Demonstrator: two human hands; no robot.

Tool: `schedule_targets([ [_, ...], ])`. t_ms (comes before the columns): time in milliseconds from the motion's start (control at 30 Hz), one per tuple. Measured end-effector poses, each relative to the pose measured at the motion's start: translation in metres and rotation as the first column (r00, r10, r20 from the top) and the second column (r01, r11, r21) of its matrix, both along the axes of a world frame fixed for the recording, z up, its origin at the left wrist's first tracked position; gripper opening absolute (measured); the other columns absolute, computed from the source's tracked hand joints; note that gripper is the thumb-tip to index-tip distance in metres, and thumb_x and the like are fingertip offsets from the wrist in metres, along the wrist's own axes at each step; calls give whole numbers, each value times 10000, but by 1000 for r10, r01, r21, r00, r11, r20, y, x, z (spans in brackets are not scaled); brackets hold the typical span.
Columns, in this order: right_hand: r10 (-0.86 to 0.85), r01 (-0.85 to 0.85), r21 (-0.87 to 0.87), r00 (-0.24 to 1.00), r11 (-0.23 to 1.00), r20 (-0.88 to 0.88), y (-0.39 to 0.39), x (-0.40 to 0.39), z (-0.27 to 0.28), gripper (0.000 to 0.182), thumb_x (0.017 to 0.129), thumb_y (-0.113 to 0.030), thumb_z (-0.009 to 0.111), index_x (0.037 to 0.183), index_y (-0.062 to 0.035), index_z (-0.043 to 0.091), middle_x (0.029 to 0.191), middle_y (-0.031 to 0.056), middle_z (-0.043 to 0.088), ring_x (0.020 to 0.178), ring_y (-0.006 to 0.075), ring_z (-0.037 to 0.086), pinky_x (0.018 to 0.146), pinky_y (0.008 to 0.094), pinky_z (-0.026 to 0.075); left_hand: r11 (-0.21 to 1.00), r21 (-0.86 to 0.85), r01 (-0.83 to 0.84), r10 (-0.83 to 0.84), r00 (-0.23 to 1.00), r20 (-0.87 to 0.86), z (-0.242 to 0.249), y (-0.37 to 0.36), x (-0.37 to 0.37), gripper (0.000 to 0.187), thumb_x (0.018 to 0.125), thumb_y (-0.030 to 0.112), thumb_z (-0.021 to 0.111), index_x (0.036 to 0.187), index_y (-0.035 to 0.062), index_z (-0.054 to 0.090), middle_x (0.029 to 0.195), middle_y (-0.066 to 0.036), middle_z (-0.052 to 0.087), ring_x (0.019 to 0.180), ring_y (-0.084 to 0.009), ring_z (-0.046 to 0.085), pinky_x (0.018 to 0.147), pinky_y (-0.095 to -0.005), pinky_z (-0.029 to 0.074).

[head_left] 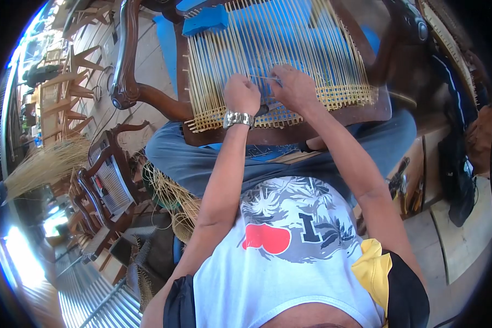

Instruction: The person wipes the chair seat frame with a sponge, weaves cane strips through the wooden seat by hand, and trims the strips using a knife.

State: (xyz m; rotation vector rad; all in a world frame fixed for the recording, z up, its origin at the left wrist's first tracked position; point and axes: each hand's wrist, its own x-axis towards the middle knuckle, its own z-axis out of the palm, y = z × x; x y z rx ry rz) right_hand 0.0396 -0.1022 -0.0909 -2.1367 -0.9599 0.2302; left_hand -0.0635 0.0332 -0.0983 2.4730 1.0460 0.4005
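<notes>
A dark wooden chair frame (pixel 164 103) lies across my lap with its seat of pale cane strands (pixel 284 44) facing me. Long strands run away from me, and a band of crosswise weave (pixel 339 98) fills the edge nearest my body. My left hand (pixel 242 94), wearing a metal watch (pixel 238 118), is closed in a pinch just over the strands. Close on its right, my right hand (pixel 294 86) has fingers bent together. A thin cane strand (pixel 264 77) stretches between both hands. A dark handle-like piece (pixel 263 110) shows beside my left wrist.
A blue block (pixel 205 22) rests on the seat's far left corner. Another chair with a caned panel (pixel 113 183) stands at left, near a bundle of loose cane (pixel 52 164). Hand tools (pixel 402 183) are at right, beside a dark cloth (pixel 458 175).
</notes>
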Motion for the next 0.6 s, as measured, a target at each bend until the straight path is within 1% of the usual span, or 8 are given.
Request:
schedule_targets([
  [33, 1, -1, -13, 1000, 1000, 3, 1, 0, 0, 148, 921, -223, 605, 924, -83, 654, 937, 132, 692, 815, 374, 680, 707, 469, 549, 1000, -19, 16, -16, 1000, 13, 1, 1, 0, 170, 823, 183, 654, 840, 18, 689, 829, -209, 710, 793, -409, 673, 719, -490, 533],
  [133, 2, -2, -37, 1000, 999, 5, 0, 2, -5, 154, 920, -220, 601, 914, -75, 651, 925, 141, 694, 809, 381, 681, 713, 480, 548, 994, -106, 37, -55, 983, -176, 3, 14, 7, 199, 813, 195, 655, 792, 5, 710, 844, -203, 715, 783, -406, 672, 718, -479, 535],
  [167, -2, 2, -31, 1000, 1000, 3, -1, 3, -7, 157, 921, -220, 599, 911, -72, 650, 919, 144, 693, 804, 385, 680, 713, 485, 547, 990, -139, 29, -68, 956, -286, 5, 17, 11, 217, 804, 206, 655, 758, 6, 726, 828, -211, 710, 783, -410, 676, 746, -474, 543],
  [267, 6, -6, -36, 1000, 999, -17, -1, 6, -7, 185, 938, -229, 574, 911, -64, 653, 939, 154, 691, 843, 376, 684, 744, 489, 551, 998, 34, 52, -42, 969, -245, 8, 11, 11, 212, 813, 204, 646, 752, 18, 729, 819, -223, 705, 801, -408, 682, 779, -478, 548],
  [367, 22, -23, -55, 999, 998, -30, -2, 8, -7, 203, 958, -244, 560, 932, -66, 655, 966, 149, 691, 874, 366, 687, 760, 481, 555, 1000, 2, 21, -19, 956, -293, 14, 14, 11, 209, 823, 205, 645, 782, 19, 731, 838, -240, 702, 812, -412, 682, 799, -489, 547],
  [467, 51, -51, -94, 999, 994, -2, 4, 7, -10, 214, 969, -266, 568, 966, -71, 655, 989, 135, 688, 883, 358, 689, 762, 472, 557, 973, -232, -3, -111, 872, -477, 43, 18, 18, 234, 843, 227, 643, 832, 6, 721, 884, -243, 708, 816, -414, 682, 783, -477, 550],
  [567, 80, -79, -106, 997, 991, 1, 9, 5, -7, 230, 966, -299, 592, 980, -77, 652, 1000, 121, 682, 877, 353, 689, 762, 464, 558, 999, 2, 54, -53, 982, -182, 10, 18, 0, 212, 852, 210, 640, 863, 15, 722, 877, -218, 722, 796, -387, 695, 761, -452, 553],
  [600, 91, -91, -102, 996, 991, -6, 11, 4, -4, 237, 963, -311, 602, 981, -79, 650, 1002, 117, 680, 872, 352, 689, 761, 461, 558, 999, -46, -2, -4, 993, -116, 7, 18, -5, 199, 854, 201, 638, 874, 22, 724, 877, -207, 727, 798, -375, 701, 756, -445, 554],
])
